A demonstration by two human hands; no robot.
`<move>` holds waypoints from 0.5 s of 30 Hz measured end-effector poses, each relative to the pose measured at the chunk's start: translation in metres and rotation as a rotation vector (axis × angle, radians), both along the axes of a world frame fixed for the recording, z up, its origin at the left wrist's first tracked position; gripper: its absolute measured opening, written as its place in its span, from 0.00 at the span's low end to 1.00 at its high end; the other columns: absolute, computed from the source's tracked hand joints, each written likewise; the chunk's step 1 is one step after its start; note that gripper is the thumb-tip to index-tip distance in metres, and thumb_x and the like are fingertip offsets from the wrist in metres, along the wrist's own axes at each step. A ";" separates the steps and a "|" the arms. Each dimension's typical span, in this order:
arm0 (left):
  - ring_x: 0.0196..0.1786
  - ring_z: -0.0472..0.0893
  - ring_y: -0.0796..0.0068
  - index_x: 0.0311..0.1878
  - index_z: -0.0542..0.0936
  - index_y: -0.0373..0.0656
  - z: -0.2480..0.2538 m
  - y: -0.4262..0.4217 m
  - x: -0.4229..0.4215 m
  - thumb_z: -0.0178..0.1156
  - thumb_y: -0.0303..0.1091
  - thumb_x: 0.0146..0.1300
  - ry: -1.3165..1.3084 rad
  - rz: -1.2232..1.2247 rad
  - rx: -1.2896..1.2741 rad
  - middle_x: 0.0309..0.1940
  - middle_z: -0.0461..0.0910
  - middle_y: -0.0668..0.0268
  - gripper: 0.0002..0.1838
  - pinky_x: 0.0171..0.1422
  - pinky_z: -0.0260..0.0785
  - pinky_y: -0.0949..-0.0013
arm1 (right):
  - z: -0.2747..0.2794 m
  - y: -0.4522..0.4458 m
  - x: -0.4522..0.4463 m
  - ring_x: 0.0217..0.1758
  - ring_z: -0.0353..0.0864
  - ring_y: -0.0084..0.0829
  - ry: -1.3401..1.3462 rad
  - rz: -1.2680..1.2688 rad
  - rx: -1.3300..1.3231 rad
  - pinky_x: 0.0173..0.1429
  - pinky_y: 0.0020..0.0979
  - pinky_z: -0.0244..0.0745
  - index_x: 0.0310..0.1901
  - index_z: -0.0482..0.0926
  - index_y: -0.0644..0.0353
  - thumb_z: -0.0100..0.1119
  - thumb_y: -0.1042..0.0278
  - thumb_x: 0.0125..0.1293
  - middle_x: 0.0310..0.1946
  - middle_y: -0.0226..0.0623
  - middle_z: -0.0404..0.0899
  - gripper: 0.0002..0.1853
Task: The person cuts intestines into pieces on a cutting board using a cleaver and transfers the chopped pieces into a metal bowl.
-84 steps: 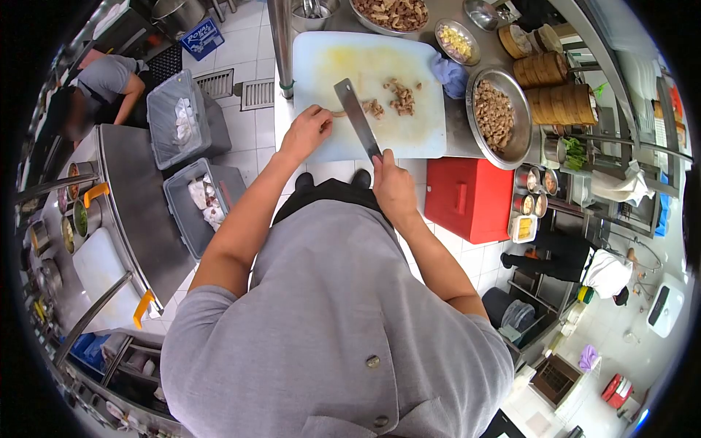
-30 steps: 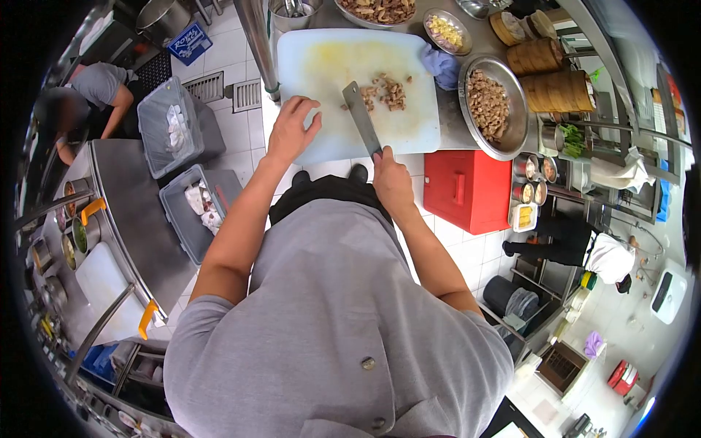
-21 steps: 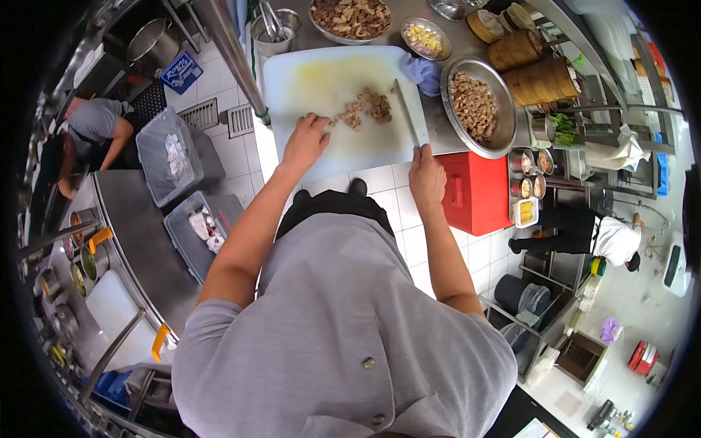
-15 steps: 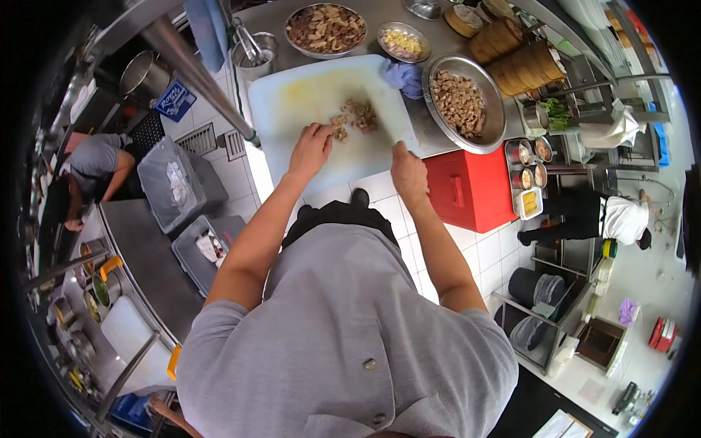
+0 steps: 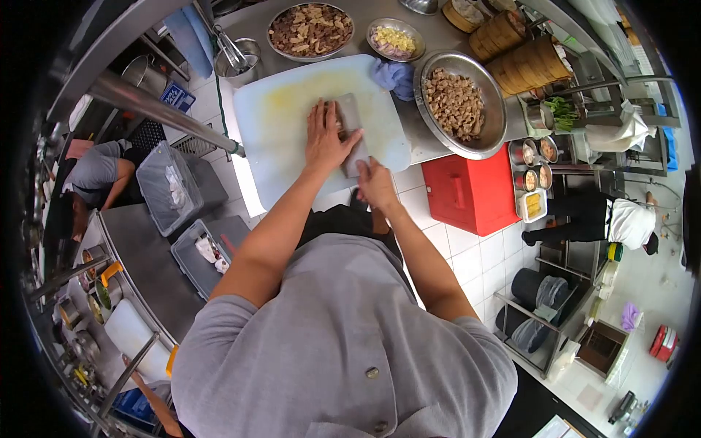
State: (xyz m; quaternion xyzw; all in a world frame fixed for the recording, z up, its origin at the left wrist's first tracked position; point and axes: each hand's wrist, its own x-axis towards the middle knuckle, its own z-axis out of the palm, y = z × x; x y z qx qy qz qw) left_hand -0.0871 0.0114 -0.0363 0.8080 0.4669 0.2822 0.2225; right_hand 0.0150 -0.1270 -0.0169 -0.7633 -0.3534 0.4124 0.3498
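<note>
My right hand (image 5: 375, 184) is closed round the handle of a cleaver (image 5: 350, 128), whose broad blade lies nearly flat on the white cutting board (image 5: 270, 160). Beside the blade, my left hand (image 5: 326, 139) rests over the chopped brown meat (image 5: 340, 125), fingers spread and thumb against the blade. Most of that meat is hidden under the hand and blade. A large steel bowl of diced meat (image 5: 454, 102) stands right of the board, by a crumpled blue cloth (image 5: 394, 78).
Behind the board are a bowl of sliced meat (image 5: 310, 31), a bowl of yellow and pink pieces (image 5: 394, 39) and a pot with utensils (image 5: 237, 62). A red box (image 5: 467, 191) sits at right. One person (image 5: 102, 171) is at left, another (image 5: 628, 223) at right.
The cleaver has swung from the board's right side to the meat, its blade now flat. My left hand has moved onto the meat and spread its fingers. The view has shifted.
</note>
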 end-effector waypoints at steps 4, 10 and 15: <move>0.81 0.61 0.43 0.74 0.70 0.35 -0.017 0.004 0.006 0.65 0.50 0.71 -0.250 0.182 -0.017 0.78 0.63 0.45 0.38 0.84 0.55 0.48 | 0.013 0.012 -0.021 0.14 0.82 0.37 0.072 0.078 0.012 0.18 0.39 0.77 0.46 0.72 0.70 0.51 0.58 0.83 0.18 0.48 0.81 0.18; 0.70 0.76 0.44 0.65 0.79 0.33 0.029 0.001 0.046 0.67 0.34 0.70 -0.495 0.201 0.179 0.68 0.77 0.47 0.23 0.74 0.70 0.51 | 0.052 0.004 0.014 0.16 0.83 0.39 0.094 0.110 0.098 0.22 0.40 0.78 0.44 0.71 0.66 0.51 0.60 0.83 0.17 0.48 0.79 0.14; 0.66 0.79 0.48 0.60 0.81 0.37 0.102 0.002 0.160 0.68 0.33 0.70 -0.659 -0.013 0.288 0.63 0.81 0.52 0.18 0.71 0.72 0.53 | 0.102 -0.021 0.086 0.15 0.81 0.33 -0.184 -0.144 0.311 0.20 0.37 0.73 0.42 0.73 0.65 0.54 0.65 0.81 0.16 0.41 0.78 0.11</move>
